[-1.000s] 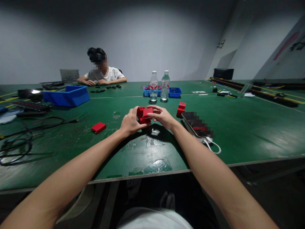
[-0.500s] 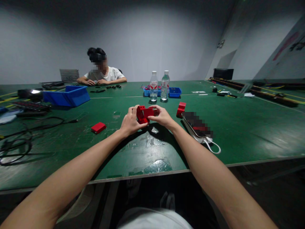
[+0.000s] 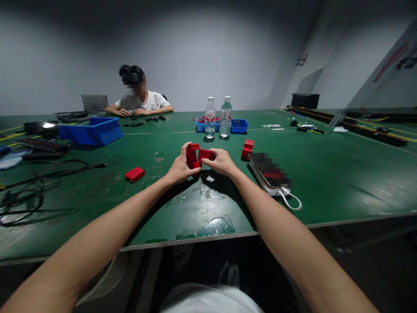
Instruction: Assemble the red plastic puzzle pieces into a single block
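Observation:
My left hand (image 3: 179,168) grips a red C-shaped block (image 3: 192,157) with small holes in its upper arm, its open side turned to the right. Between the thumb and fingers of my right hand (image 3: 223,161) is a flat red block (image 3: 204,154), held at the mouth of the C-shaped one. A narrow gap shows between the two pieces; whether they touch lower down I cannot tell. Another red block (image 3: 134,174) lies flat on the table to the left. A notched red piece (image 3: 247,149) stands to the right of my right hand.
On the green table (image 3: 195,208), a phone on a white case with a cable (image 3: 270,174) lies right. Two water bottles (image 3: 210,119) stand ahead by small blue trays (image 3: 239,126). A blue bin (image 3: 93,131) and black cables (image 3: 35,191) are left. Another person (image 3: 140,100) sits opposite.
The flat red block has drawn slightly right, away from the C-shaped block, so a gap now shows between them. My left hand has turned a little.

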Demonstrator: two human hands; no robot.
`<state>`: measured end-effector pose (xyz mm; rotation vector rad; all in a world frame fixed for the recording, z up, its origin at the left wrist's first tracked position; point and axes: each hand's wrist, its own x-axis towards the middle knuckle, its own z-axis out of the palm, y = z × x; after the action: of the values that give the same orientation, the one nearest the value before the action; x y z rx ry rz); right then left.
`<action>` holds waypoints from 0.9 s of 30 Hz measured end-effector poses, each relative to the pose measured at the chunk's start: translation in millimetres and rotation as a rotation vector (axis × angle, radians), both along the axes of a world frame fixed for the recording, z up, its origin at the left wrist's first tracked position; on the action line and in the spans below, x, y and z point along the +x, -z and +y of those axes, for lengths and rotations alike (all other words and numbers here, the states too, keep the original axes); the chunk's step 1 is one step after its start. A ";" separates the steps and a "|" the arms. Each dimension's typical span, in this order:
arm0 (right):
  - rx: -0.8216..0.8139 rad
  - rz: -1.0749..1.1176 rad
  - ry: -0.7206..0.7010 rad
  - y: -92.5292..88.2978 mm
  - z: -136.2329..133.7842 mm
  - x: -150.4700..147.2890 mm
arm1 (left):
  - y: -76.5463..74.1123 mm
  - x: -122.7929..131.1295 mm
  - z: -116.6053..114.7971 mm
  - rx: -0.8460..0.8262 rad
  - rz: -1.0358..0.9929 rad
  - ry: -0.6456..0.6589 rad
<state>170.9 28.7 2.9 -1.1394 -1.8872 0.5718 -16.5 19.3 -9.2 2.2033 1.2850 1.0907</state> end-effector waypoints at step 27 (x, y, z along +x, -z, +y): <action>-0.241 0.106 -0.432 1.3 2.5 1.8 | 8.6 -10.9 16.4 -0.175 -0.248 0.294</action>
<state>172.7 31.2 1.6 -0.8245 -2.0185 1.1018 -27.4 35.7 -17.7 1.9766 0.8832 1.0522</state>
